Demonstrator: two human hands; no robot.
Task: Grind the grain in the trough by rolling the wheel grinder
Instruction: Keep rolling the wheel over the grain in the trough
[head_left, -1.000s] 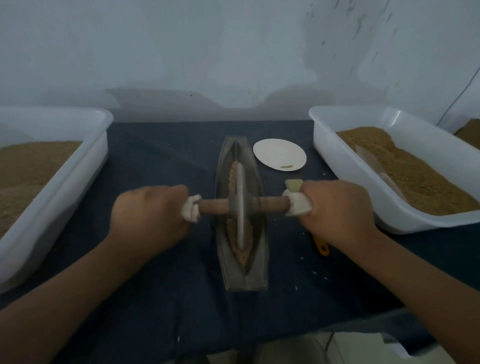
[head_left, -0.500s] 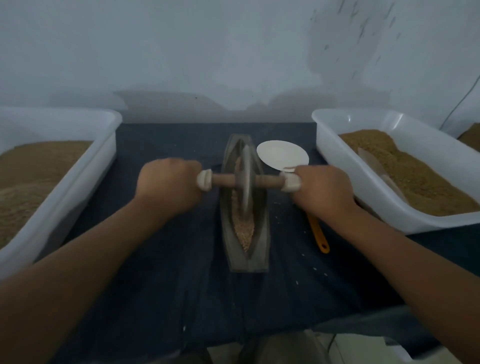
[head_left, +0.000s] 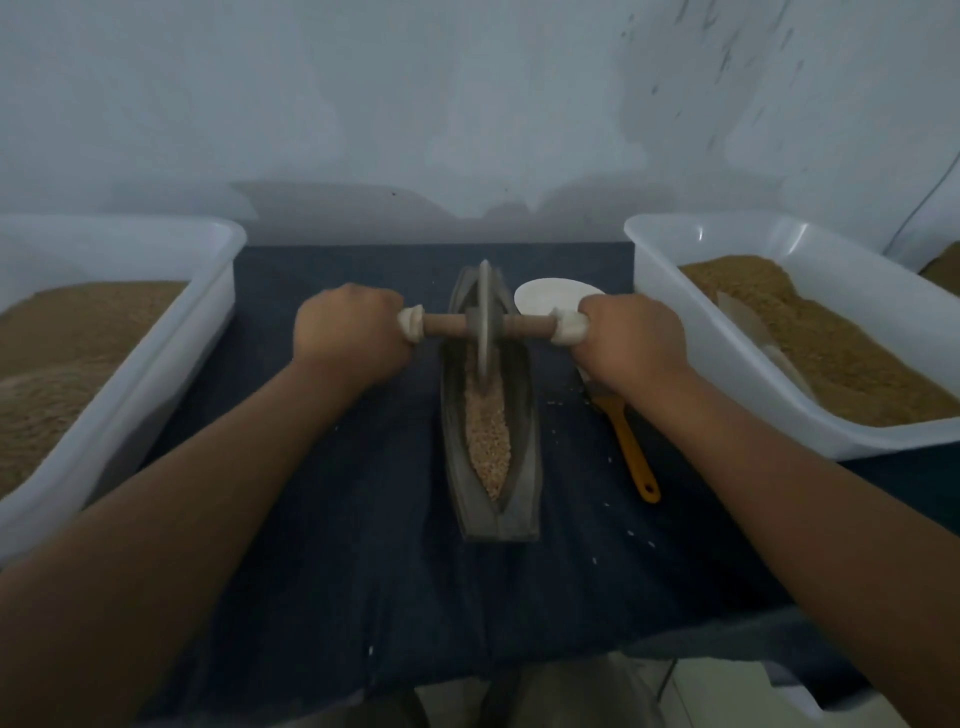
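Wheel: the wheel (head_left: 485, 322) is standing upright in the groove at the far end of the trough (head_left: 524, 467), bearing on the grain (head_left: 488, 447). It looks like stone or metal, so I'm judging it heavy and stiff, crushing by its own weight.
Hold: the axle (head_left: 447, 325) is running through the hub. Its pale wrapped ends look like the places to take it, the wrapping giving grip.
Left hand: the left hand (head_left: 350, 338) is gripping the left end, fingers curled round it.
Right hand: the right hand (head_left: 631, 343) is gripping the right end the same way.
Grain: it's lying loose and coarse along the near half of the groove and is likely to scatter. A few bits are lying on the cloth (head_left: 363, 519).
Trough: narrow and boat-shaped, it's sitting lengthwise and apparently unfixed, so a sideways push may be tipping it.
Around: a plate (head_left: 550, 296) is sitting just beside the trough's far right, partly under the right hand. A yellow-handled tool (head_left: 634, 457) is lying to the right, its head hidden by the wrist. The left bin (head_left: 156, 332) and the right bin (head_left: 654, 270) are holding brown meal.
In the way: the plate and tool are nearest the right knuckles.
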